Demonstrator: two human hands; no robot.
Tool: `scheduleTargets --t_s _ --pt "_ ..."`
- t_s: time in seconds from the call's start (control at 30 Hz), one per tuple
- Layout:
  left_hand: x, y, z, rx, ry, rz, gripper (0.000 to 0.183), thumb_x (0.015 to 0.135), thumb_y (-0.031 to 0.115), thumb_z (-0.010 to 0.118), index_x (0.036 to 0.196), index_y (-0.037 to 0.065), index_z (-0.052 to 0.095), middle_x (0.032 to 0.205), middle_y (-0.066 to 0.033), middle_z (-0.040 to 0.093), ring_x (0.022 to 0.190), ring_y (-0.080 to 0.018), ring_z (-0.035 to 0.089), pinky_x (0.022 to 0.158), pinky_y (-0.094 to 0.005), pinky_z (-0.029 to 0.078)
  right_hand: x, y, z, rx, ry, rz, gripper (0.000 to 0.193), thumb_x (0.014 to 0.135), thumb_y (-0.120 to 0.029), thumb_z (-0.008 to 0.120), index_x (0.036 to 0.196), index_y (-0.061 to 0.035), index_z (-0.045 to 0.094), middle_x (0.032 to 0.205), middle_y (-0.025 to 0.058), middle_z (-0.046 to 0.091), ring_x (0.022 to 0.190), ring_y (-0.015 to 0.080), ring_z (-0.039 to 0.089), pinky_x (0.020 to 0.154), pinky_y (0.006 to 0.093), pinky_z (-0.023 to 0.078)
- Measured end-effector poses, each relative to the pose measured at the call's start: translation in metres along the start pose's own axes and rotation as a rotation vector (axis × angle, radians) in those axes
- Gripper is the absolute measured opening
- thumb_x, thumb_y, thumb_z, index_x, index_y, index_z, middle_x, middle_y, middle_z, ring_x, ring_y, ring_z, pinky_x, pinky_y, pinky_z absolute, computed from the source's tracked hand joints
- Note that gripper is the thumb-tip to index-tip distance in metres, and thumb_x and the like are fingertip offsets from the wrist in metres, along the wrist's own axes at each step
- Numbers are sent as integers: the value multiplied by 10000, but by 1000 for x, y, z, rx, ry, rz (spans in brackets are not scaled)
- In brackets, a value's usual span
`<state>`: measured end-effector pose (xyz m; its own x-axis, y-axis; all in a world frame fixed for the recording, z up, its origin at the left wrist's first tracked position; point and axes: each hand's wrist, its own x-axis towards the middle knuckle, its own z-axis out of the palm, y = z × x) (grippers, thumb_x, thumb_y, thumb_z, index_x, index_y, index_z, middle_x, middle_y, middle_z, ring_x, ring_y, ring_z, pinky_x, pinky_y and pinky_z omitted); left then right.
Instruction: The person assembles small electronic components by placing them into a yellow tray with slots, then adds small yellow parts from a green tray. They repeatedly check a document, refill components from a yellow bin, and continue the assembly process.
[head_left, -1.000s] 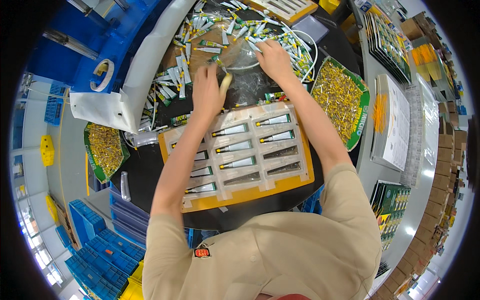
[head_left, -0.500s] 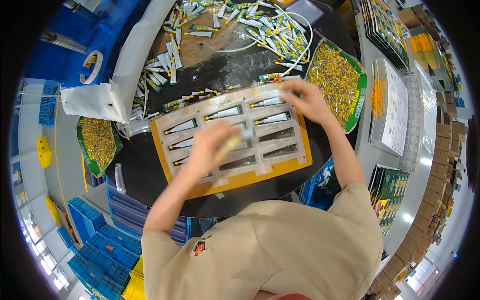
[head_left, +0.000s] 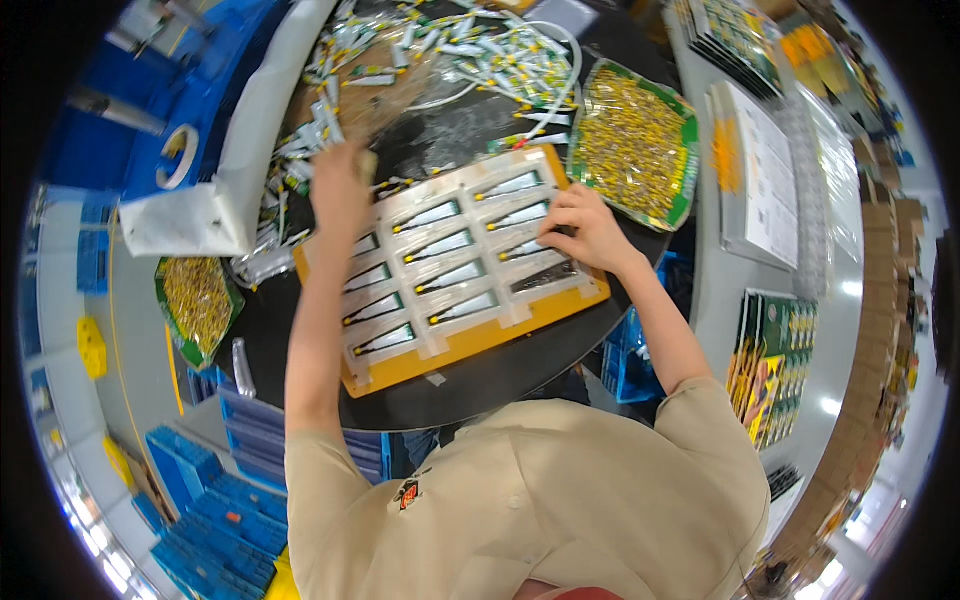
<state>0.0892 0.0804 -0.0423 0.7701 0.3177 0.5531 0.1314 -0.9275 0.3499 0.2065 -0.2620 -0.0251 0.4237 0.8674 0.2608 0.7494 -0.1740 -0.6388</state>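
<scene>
A white moulded tray [head_left: 425,340] on a yellow-orange board [head_left: 470,348] lies in front of me, slightly tilted. Small white-and-green tubes with yellow caps, such as one tube [head_left: 463,307], fill most of its slots. The lowest slot [head_left: 543,278] in the right column holds no tube. My right hand [head_left: 588,228] is closed at the tray's right side, thumb and fingers pinching the green end of a tube [head_left: 520,249] in the slot above. My left hand [head_left: 343,190], smeared by motion, passes over the tray's far left corner beside loose tubes; its fingers cannot be made out.
Many loose tubes [head_left: 520,65] lie heaped at the table's far side, with a white cord [head_left: 575,60] among them. Green-edged bags of small yellow pieces stand right [head_left: 635,145] and left [head_left: 195,300]. Blue crates [head_left: 225,510] are at lower left; printed cards [head_left: 780,350] lie right.
My left hand has moved from mid-tray to its far left corner. My right hand has come down from the top right slot. More slots now hold tubes.
</scene>
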Motion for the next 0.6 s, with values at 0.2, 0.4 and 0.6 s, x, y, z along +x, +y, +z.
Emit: scheduleTargets --t_s 0.2,0.4,0.6 --pt "60 -81 56 375 -300 -208 348 790 196 753 1074 27 642 1078 -209 580 1032 -395 556 885 -479 456 -5 7 -14 178 1 139 58 779 -130 725 813 -85 710 727 57 611 859 249 602 790 366 487" --pt "29 15 13 -47 32 -162 234 741 111 767 964 61 713 1006 -119 594 946 -284 579 853 -397 474 1 69 -68 -493 39 153 413 719 -87 709 1126 -138 660 1106 110 604 1094 308 554 923 407 462" --pt "-58 173 2 -1155 -257 -597 297 803 91 740 1032 71 553 747 -34 647 662 -117 610 616 -293 501 34 87 -80 -677 -380 122 669 602 -148 773 1239 -190 573 1270 133 506 1202 354 471 978 480 421"
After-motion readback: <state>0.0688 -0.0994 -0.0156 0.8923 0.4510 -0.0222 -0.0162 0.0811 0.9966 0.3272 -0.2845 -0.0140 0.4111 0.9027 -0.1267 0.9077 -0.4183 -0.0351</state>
